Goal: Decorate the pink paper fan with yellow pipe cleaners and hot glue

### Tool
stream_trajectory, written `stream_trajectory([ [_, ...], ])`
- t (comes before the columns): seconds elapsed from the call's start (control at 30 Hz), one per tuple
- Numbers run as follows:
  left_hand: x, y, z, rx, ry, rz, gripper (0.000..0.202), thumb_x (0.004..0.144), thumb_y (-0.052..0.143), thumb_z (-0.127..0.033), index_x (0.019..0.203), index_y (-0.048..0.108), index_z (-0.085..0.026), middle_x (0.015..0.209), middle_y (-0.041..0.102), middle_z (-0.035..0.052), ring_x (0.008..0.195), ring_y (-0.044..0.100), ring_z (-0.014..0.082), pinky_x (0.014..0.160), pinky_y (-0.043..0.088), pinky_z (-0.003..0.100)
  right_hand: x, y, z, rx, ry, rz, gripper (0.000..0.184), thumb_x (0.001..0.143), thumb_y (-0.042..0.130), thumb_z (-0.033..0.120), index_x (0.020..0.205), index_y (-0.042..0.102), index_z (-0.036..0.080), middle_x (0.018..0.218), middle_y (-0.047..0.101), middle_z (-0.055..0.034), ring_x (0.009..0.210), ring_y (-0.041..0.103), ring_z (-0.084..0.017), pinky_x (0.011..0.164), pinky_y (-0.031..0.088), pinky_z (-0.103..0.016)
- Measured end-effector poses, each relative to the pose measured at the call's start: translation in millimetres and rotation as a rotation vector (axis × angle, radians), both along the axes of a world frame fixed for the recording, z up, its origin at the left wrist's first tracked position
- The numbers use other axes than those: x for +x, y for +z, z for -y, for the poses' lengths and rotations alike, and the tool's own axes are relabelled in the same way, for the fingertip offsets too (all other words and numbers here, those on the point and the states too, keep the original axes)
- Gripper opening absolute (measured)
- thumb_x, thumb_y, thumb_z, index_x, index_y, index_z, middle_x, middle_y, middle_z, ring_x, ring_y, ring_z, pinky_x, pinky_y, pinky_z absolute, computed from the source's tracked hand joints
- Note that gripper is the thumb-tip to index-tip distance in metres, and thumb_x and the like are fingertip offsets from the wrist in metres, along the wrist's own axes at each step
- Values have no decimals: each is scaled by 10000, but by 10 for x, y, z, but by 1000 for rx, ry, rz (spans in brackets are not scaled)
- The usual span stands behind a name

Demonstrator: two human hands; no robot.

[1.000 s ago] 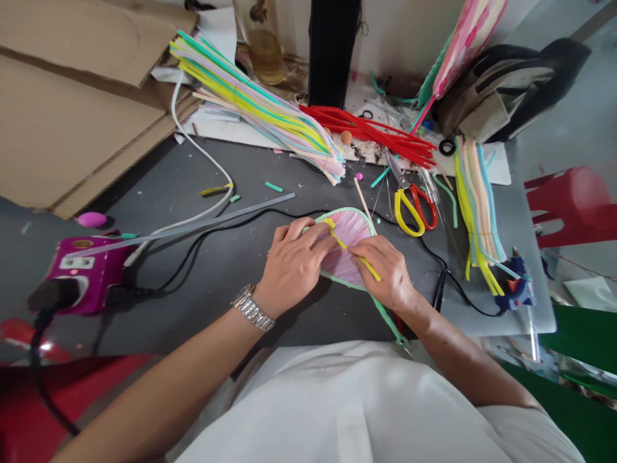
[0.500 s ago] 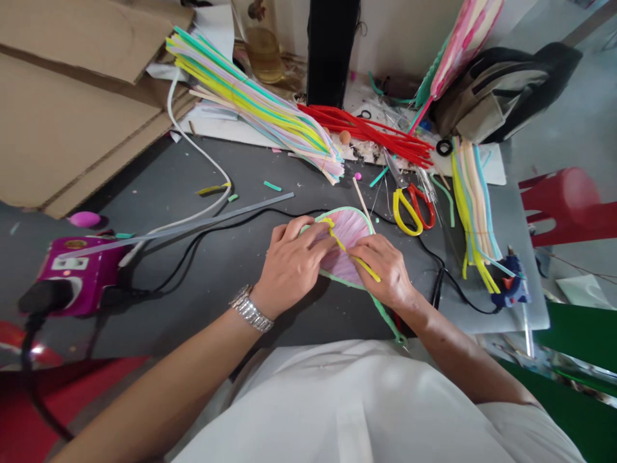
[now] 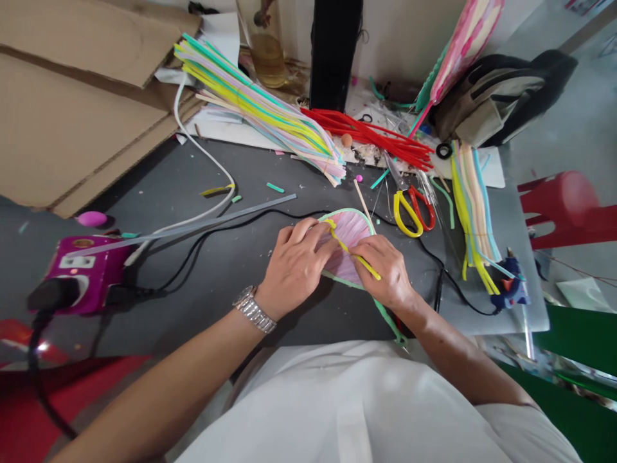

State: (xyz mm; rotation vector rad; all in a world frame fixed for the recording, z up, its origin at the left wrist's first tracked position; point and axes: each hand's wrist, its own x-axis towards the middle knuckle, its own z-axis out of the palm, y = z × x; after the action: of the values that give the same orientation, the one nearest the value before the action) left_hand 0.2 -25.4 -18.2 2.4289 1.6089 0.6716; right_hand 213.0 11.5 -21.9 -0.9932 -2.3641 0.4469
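A small pink pleated fan (image 3: 351,233) with a green rim lies on the dark grey table (image 3: 202,283) in front of me. A yellow straw (image 3: 343,244) runs diagonally across it. My left hand (image 3: 294,263), with a metal watch at the wrist, presses its fingers on the fan's left side and on the straw's upper end. My right hand (image 3: 385,270) pinches the straw's lower end against the fan. The fan's green handle (image 3: 388,319) sticks out toward me under my right wrist.
Scissors with yellow and red handles (image 3: 413,209) lie right of the fan. A blue glue gun (image 3: 511,290) sits at the right edge, its black cord crossing the table. Bundles of pastel straws (image 3: 260,109), red straws (image 3: 371,132), cardboard (image 3: 72,96) and a purple power strip (image 3: 87,273) surround the work spot.
Both hands stay on the fan and straw with only slight finger shifts; the view has drifted a little.
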Motion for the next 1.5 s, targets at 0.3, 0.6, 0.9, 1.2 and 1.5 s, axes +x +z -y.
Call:
stream_trajectory([
  [0.3, -9, -43, 8, 16, -13, 27, 274, 1028, 534, -181, 1237, 708, -207, 1378, 683, 83, 1274, 519, 304, 962, 433, 456, -12, 4, -40, -17, -12, -40, 165, 968, 537, 117, 926, 656, 223, 876, 707, -71, 865, 641, -225, 803, 534, -375],
  [0.6, 3, -50, -1, 19, -11, 3, 246, 1037, 538, -221, 1200, 723, -211, 1358, 685, 88, 1254, 526, 315, 933, 431, 462, -49, 10, -107, -13, 0, -43, 157, 950, 566, 107, 874, 633, 226, 860, 712, -67, 857, 662, -234, 783, 531, -372],
  [0.9, -11, -67, 13, 41, -14, 12, 257, 1036, 531, -206, 1209, 720, -199, 1357, 682, 92, 1262, 516, 315, 936, 440, 453, -58, 47, -222, -49, 10, -76, 121, 931, 608, 127, 862, 651, 216, 866, 706, -71, 864, 655, -230, 811, 525, -375],
  [1.2, -7, -74, 10, 42, -10, 15, 250, 1034, 535, -205, 1200, 722, -213, 1370, 675, 88, 1265, 514, 313, 955, 428, 464, -109, 75, -268, -108, 11, -74, 160, 904, 574, 79, 853, 641, 215, 860, 693, -57, 860, 657, -218, 800, 513, -353],
  [1.5, 11, -66, -7, 34, -6, 4, 259, 1050, 511, -236, 1183, 730, -199, 1354, 685, 89, 1232, 527, 307, 927, 418, 466, -164, 88, -283, -132, 19, -10, 173, 883, 547, 78, 803, 603, 221, 816, 666, -41, 830, 639, -208, 787, 492, -341],
])
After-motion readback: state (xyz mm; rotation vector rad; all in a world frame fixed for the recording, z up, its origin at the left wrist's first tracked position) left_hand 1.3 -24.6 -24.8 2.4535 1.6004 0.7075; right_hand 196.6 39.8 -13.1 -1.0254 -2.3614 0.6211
